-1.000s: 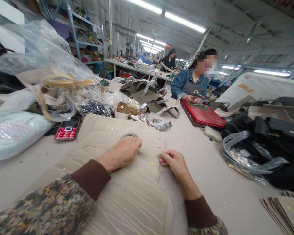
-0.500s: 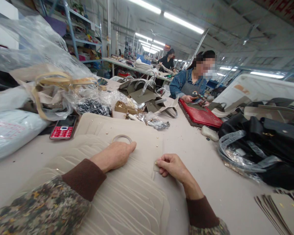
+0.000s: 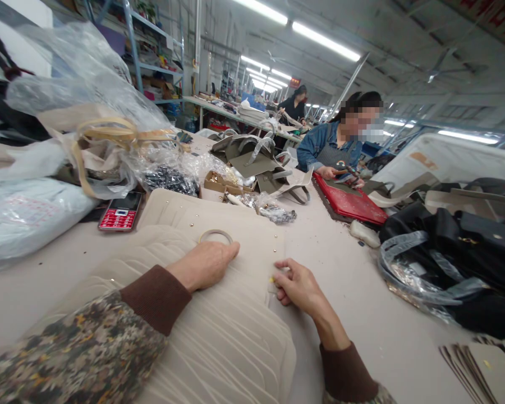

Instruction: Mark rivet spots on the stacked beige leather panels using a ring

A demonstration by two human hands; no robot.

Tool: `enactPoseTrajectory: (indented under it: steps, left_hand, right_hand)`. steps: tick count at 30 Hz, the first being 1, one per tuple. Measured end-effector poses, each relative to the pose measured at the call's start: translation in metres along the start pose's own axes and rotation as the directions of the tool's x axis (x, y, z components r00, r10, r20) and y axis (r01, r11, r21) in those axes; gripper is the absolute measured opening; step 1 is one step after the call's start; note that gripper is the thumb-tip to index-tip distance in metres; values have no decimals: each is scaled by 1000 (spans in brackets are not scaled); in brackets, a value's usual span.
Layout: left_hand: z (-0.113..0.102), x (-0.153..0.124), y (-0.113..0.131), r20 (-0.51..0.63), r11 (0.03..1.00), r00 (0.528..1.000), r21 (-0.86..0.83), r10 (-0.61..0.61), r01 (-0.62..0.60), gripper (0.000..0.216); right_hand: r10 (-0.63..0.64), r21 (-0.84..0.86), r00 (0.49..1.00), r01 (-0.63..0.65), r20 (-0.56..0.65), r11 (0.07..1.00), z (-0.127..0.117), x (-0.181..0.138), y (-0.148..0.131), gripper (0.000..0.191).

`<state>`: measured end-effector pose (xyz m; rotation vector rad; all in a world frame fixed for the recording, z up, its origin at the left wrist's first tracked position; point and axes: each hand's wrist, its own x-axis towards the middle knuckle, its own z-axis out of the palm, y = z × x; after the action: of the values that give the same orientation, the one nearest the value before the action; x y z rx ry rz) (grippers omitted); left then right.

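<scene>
My left hand (image 3: 208, 264) lies over a stack of beige bag panels (image 3: 219, 331), its fingers curled round a thin roll of tape (image 3: 216, 232) whose rim shows behind the knuckles. The fingertips under that palm are hidden. At the right edge of the stack, my right hand (image 3: 298, 286) hovers by a small beige tab (image 3: 272, 288) that bears a yellow spot (image 3: 271, 279). Its thumb and forefinger stand slightly apart, the other fingers bent in. Small metal studs (image 3: 275, 243) dot the top panel.
A red-keyed phone (image 3: 120, 212) and plastic-wrapped goods (image 3: 33, 219) lie at left. Boxes of metal fittings (image 3: 223, 182) sit beyond the panels. Across the table a co-worker (image 3: 340, 140) works at a red board (image 3: 349, 202). Black bags (image 3: 458, 247) and dark-edged pieces (image 3: 483, 365) occupy the right.
My right thumb and forefinger have parted from their pinch on the tab, and its yellow spot now shows more plainly. My left hand keeps its place on the panels. The view has shifted slightly.
</scene>
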<state>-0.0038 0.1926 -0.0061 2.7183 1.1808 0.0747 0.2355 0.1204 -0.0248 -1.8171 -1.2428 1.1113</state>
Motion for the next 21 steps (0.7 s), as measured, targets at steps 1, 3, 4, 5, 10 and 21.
enactPoseTrajectory:
  steps: [1,3,4,5,10,21]
  left_hand:
    - [1,0,-1,-15,1000,1000,-9,3,-4,24]
    - [3,0,-2,-45,999,999,-30,13,-15,21]
    - [3,0,-2,-58,999,998,-38,19,-22,19]
    - [3,0,-2,-65,999,997,-42,27,-30,18]
    - [-3,-3,0,-58,997,998,-66,33,-37,16]
    - [-13,-5,1,-44,982,998,-179,50,-57,15]
  right_hand:
    - [11,61,1000,-11,1,998,-1,0,1,25]
    - [-4,103,1000,2,14,995,-4,-2,5,22]
    - [-30,77,999,29,17,997,-4,-4,7,22]
    - [-72,21,997,72,13,997,-4,-6,9,22]
    - [-418,-389,908,383,-5,838,2,-15,10,19]
    - [-304,-467,951,248,-48,849,9,-12,4,26]
